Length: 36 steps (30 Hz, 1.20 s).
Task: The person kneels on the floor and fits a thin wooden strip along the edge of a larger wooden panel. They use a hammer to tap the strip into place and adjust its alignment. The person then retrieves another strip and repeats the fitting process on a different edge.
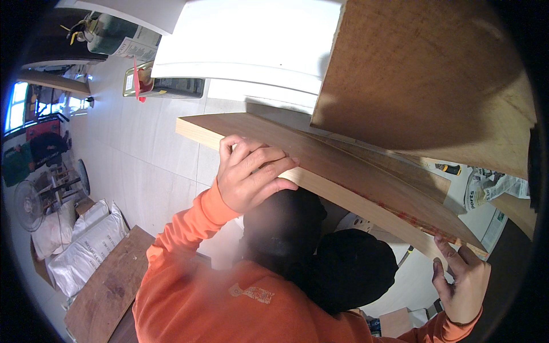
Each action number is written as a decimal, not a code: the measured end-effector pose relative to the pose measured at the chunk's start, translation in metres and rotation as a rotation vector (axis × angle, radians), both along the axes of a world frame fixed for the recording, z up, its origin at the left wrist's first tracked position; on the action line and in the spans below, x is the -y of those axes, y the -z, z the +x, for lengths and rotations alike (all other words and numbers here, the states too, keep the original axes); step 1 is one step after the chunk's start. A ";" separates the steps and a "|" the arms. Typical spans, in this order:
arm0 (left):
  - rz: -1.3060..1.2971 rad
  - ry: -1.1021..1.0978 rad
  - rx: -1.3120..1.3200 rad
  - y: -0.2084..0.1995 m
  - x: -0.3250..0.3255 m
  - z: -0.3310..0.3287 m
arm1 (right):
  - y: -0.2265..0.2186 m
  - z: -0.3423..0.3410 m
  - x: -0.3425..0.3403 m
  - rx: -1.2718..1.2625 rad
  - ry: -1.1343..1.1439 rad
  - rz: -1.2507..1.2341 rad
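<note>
A long wooden panel [320,154] with a brown face and a pale edge lies tilted across my lap, running from upper left to lower right. My left hand [251,171] wraps over the near edge toward its left end, fingers on top and thumb beneath. At the lower right end, my right hand [460,274] pinches the same edge between thumb and fingers. Reddish marks show on the panel near the right hand. Orange sleeves cover both arms, and my dark-clothed knees [349,268] are under the panel.
A large brown board [423,80] stands at the upper right beside a white cabinet [246,43]. A rectangular tin [177,87] sits near the cabinet. On the left are a fan [28,206], white sacks [88,251] and another board [111,286]. Newspaper [494,188] and a yellow-black tool [449,169] lie right.
</note>
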<state>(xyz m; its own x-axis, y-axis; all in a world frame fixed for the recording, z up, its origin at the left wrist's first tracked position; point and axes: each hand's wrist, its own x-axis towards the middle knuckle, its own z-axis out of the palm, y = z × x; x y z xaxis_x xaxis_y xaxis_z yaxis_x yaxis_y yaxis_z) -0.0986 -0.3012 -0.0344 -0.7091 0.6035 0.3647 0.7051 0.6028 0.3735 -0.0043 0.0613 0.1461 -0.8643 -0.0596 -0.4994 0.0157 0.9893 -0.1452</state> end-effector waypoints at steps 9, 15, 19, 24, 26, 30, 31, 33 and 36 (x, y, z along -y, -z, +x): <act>-0.004 -0.028 0.073 -0.009 -0.006 0.000 | 0.008 0.000 -0.003 -0.048 -0.060 -0.015; -0.027 0.077 -0.007 -0.008 -0.015 0.002 | 0.011 0.003 -0.004 -0.043 -0.058 -0.009; 0.013 0.121 0.047 -0.005 -0.021 0.003 | 0.011 0.002 -0.005 0.011 0.003 0.008; 0.086 0.089 0.116 -0.007 -0.032 0.004 | 0.017 0.001 -0.006 -0.095 -0.074 0.019; 0.045 0.088 0.105 -0.009 -0.035 0.005 | 0.020 0.001 -0.007 -0.086 -0.083 0.039; 0.028 0.090 0.104 -0.012 -0.039 0.003 | 0.024 0.001 -0.009 -0.070 -0.085 0.049; 0.024 0.090 0.111 -0.012 -0.040 0.003 | 0.024 0.001 -0.009 -0.082 -0.089 0.042; 0.016 0.082 0.133 -0.014 -0.041 0.002 | 0.025 0.002 -0.010 -0.023 -0.026 0.049; -0.001 0.064 0.174 -0.018 -0.043 0.002 | 0.026 0.002 -0.010 -0.066 -0.076 0.060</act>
